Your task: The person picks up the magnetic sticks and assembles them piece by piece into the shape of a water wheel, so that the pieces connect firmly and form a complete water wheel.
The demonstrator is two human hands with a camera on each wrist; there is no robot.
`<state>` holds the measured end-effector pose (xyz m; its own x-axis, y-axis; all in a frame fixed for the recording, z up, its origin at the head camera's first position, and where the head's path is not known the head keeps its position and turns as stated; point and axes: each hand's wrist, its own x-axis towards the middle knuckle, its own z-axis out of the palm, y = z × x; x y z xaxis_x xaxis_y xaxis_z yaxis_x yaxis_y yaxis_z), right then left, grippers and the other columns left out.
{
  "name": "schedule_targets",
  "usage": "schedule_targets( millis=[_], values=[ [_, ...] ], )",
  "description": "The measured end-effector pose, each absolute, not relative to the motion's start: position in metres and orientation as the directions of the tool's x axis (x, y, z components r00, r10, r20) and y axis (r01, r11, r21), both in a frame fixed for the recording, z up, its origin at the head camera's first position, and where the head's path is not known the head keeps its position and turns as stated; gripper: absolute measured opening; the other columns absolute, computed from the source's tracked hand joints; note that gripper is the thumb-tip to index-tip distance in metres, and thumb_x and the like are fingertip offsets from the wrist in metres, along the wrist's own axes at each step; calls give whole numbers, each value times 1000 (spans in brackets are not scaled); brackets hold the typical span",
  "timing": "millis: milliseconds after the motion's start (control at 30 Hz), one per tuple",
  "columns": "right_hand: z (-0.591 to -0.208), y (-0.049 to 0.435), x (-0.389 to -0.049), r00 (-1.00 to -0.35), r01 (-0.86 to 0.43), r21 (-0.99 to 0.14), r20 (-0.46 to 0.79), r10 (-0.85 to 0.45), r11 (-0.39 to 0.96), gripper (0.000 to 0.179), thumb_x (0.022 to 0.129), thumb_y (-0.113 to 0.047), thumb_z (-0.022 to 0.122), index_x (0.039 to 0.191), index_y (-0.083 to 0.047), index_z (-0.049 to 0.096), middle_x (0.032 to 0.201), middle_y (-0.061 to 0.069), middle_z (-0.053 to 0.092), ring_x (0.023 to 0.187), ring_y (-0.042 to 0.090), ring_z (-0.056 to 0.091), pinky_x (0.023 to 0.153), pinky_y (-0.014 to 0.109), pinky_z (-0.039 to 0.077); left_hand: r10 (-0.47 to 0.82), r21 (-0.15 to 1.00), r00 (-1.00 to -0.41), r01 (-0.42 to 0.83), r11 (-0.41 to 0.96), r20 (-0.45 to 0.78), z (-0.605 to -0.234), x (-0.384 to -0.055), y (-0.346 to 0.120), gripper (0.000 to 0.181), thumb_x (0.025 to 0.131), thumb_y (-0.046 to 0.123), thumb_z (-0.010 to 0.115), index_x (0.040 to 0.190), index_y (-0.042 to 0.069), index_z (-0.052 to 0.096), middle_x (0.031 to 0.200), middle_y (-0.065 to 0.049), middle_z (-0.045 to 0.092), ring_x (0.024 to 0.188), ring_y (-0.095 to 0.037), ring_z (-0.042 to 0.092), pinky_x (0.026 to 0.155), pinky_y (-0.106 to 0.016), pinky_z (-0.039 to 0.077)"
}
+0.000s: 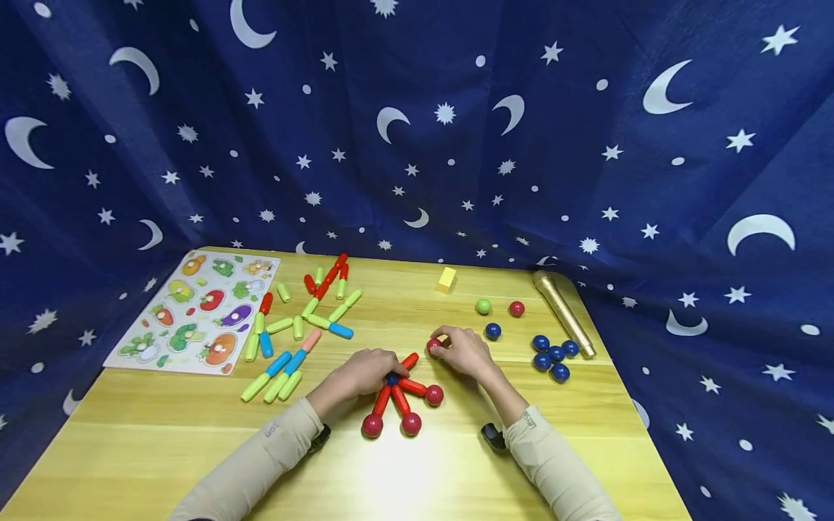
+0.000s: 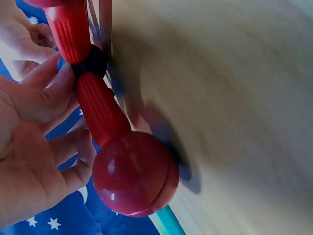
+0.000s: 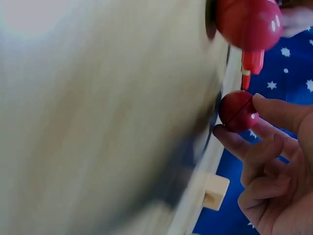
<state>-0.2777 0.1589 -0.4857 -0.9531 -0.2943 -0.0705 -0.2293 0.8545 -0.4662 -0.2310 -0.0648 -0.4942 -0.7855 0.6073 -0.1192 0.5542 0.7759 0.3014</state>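
Note:
Several red rods (image 1: 400, 400) fan out from a dark blue ball (image 1: 392, 378). Three of them end in red balls (image 1: 411, 424); another, pointing to the far right, has a bare tip (image 1: 410, 360). My left hand (image 1: 366, 373) pinches the blue hub ball, which shows dark between two rods in the left wrist view. Just beyond the bare rod tip, my right hand (image 1: 465, 351) holds a loose red ball (image 3: 238, 111) between thumb and fingertips, close over the table.
Green, blue and red rods (image 1: 296, 362) lie to the left beside a vegetable picture board (image 1: 195, 311). Blue balls (image 1: 541, 361), a green ball (image 1: 483, 307), another red ball (image 1: 517, 309), a yellow block (image 1: 446, 280) and a gold microphone (image 1: 563, 312) sit toward the back and right.

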Motion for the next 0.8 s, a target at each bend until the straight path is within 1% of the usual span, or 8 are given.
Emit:
schedule_targets(
  millis=[167,267,467,533,600,700,733,800],
  values=[
    [-487,155,-271,-939,-240,-493,-101,-329,836,22,88,-33,71,107,-21,70,84,-2,75,74,13,66,59,31,45,598,256,-788,554,792,-144,-493,-230,-58,42,86,0,66,116,29,72,101,1,69,86,-17,64,69,-34,50],
    [-485,155,-269,-936,-243,-477,-112,-333,844,22,89,-33,70,108,-21,70,81,-3,74,67,10,61,55,29,42,581,277,-800,530,801,-149,-492,-229,-55,42,86,3,65,116,31,71,102,3,68,86,-17,63,69,-36,46],
    [-472,162,-273,-942,-227,-406,-139,-306,885,28,89,-42,67,111,-24,70,87,-2,74,71,13,62,55,29,41,555,340,-827,498,798,-93,-497,-226,-52,22,97,27,58,116,29,69,113,3,67,101,-20,63,76,-36,40],
    [-465,171,-281,-959,-195,-394,-115,-258,898,31,89,-43,67,113,-24,70,89,0,74,72,14,63,55,29,42,549,335,-833,500,799,-68,-500,-224,-52,22,97,30,56,115,29,69,115,3,67,104,-21,63,77,-37,39],
    [-460,186,-295,-983,-145,-384,-47,-176,912,29,91,-40,65,114,-23,69,90,5,73,69,18,62,51,30,40,542,321,-838,500,804,-54,-503,-222,-52,21,97,28,56,114,29,68,115,3,67,103,-22,63,78,-37,39],
    [-458,218,-321,-997,-57,-346,62,-37,936,28,93,-30,60,118,-20,67,102,14,69,65,25,57,48,33,38,532,299,-846,497,815,-44,-507,-219,-51,23,97,20,58,116,30,66,114,2,67,101,-23,63,78,-38,38],
    [-460,228,-330,-997,-23,-330,75,2,944,29,94,-26,58,121,-19,65,107,18,65,64,28,55,47,35,38,529,300,-848,493,817,-45,-508,-219,-51,26,96,19,58,118,30,65,115,2,66,101,-23,63,78,-37,38],
    [-466,248,-343,-996,19,-270,76,40,963,33,94,-20,55,126,-17,62,117,22,59,70,34,57,49,39,40,523,301,-851,489,819,-40,-509,-218,-51,33,95,16,60,125,30,61,116,-1,65,100,-24,64,77,-37,38]
  ],
)
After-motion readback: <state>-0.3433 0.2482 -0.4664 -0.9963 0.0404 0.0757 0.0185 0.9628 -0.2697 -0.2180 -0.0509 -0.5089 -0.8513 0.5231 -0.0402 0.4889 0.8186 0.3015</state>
